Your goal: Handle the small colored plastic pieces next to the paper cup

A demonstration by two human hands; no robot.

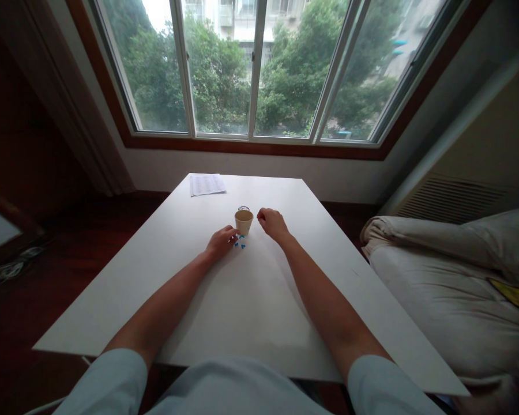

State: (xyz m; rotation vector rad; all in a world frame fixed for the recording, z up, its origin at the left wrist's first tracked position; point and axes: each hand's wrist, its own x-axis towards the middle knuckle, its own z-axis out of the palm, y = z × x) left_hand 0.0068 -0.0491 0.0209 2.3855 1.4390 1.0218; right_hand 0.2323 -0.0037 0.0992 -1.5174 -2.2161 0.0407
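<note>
A tan paper cup (244, 223) stands upright on the white table (251, 305), its mouth facing up. Several small blue pieces (243, 246) lie just in front of it, too small to name. My left hand (223, 241) rests low at the cup's left, fingertips beside the cup's base and the blue pieces. Its fingers are bent and look slightly apart, with nothing visible between them. To the right of the cup, my right hand (271, 222) is closed with curled fingers, apart from the cup. Whatever it may hold is hidden.
Behind the cup lies a thin dark ring-like object (243, 208), partly hidden. Printed papers (208, 184) lie at the table's far left corner. A wide window (251, 75) is beyond the table. Folded pale bedding (436, 300) sits along the right side.
</note>
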